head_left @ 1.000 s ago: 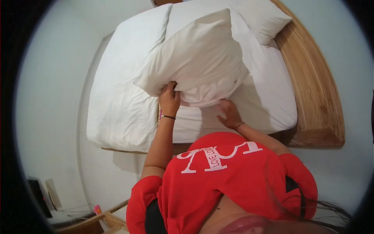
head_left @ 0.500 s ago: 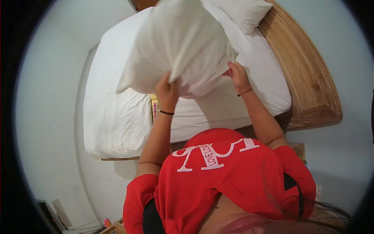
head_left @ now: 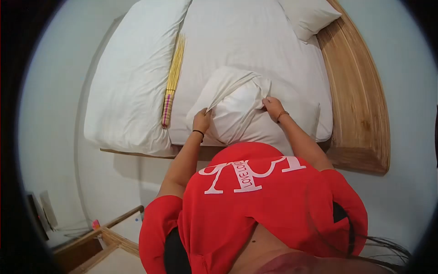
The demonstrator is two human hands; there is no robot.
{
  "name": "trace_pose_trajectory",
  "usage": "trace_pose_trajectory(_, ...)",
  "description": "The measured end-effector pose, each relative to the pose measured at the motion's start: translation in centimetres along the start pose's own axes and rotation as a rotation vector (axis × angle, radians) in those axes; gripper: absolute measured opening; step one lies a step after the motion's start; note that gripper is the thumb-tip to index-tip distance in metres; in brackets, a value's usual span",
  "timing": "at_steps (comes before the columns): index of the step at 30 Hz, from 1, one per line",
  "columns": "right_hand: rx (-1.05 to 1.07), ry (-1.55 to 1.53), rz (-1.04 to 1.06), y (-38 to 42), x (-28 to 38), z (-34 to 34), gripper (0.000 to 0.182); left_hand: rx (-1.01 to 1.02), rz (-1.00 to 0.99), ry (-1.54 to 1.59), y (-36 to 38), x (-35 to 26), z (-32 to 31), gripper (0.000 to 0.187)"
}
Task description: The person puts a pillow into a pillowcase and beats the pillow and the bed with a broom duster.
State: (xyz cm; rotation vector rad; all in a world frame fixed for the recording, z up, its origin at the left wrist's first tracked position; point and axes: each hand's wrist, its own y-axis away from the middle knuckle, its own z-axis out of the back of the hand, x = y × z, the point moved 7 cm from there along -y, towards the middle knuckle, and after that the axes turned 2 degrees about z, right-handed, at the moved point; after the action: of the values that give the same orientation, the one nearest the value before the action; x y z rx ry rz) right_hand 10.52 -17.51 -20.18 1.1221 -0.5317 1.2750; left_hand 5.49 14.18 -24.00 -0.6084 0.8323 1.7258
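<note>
A white pillow (head_left: 242,101) lies on the near edge of the bed, its brighter surface showing through the open mouth of its off-white pillowcase (head_left: 278,130). My left hand (head_left: 201,120) pinches the case's edge on the left of the opening. On the opposite side, my right hand (head_left: 273,108) grips the fabric by the upper right of the opening. Folds of the case cross over the pillow between both hands. Left of my left hand, apart from it, a stick broom (head_left: 174,75) with a striped, bound handle rests along the folded bedding.
A white sheet (head_left: 232,36) covers the mattress, with a white duvet (head_left: 123,77) folded along the left side. Another white pillow (head_left: 310,20) is at the far right by the wooden headboard (head_left: 358,91). Wooden furniture (head_left: 116,237) stands at the lower left.
The pillow has come down from the air onto the near edge of the bed, its case opening now facing up. Both hands have lowered with it, and the whole broom has come into view.
</note>
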Motion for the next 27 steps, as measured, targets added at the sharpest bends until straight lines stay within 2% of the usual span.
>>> trace_pose_trajectory(1, -0.059, -0.009, 0.062, -0.5, -0.1, 1.0, 0.019, -0.25, -0.048, 0.002, 0.5, -0.2, -0.4, 0.029)
trace_pose_trajectory(3, -0.167, -0.033, 0.18, 0.6, 2.9, 2.6, 0.017, -0.314, -0.04, -0.038, 1.9, -5.1, 0.7, 0.025)
trace_pose_trajectory(6, -0.241, 0.295, 0.87, 3.7, 11.4, 3.3, 0.023, -0.353, -0.047, 0.044, 3.3, -8.5, 1.5, 0.02)
trace_pose_trajectory(9, 0.084, 0.718, 1.032, 2.3, 11.2, -1.0, 0.026, -0.406, -0.128, 0.097, 2.9, -9.9, 1.5, 0.021)
trace_pose_trajectory(12, 0.484, 1.103, 0.607, -0.9, 9.2, -2.9, 0.022, -0.351, -0.151, 0.036, 3.5, -10.2, 0.1, 0.022)
trace_pose_trajectory(14, 0.376, 0.775, 0.845, 0.1, 14.3, -2.1, 0.012, -0.314, -0.181, 0.028, 5.1, -9.9, -1.3, 0.021)
trace_pose_trajectory(15, 0.319, 0.606, 0.952, 0.4, 16.4, -1.4, 0.007, -0.232, -0.156, 0.081, 5.7, -9.6, -2.0, 0.015)
trace_pose_trajectory(18, 0.298, 0.149, 0.949, 0.5, 18.6, -3.1, 0.004, -0.263, -0.219, 0.072, 7.0, -9.8, -3.2, 0.011)
trace_pose_trajectory(20, 0.406, 0.165, 0.869, -0.5, 15.6, -6.9, 0.01, -0.33, -0.288, 0.071, 7.2, -10.3, -3.6, 0.009)
trace_pose_trajectory(22, 0.497, 0.271, 1.039, 0.8, 13.0, -9.7, 0.027, -0.383, -0.339, 0.193, 6.6, -9.9, -3.2, 0.01)
trace_pose_trajectory(25, 0.223, 0.426, 1.201, 4.1, 14.2, -6.5, 0.044, -0.246, 0.083, 0.407, 5.8, -6.3, -2.0, 0.007)
trace_pose_trajectory(27, 0.069, 0.42, 1.108, 4.6, 14.1, -3.1, 0.051, -0.283, 0.191, 0.721, 5.7, -4.2, -1.3, 0.007)
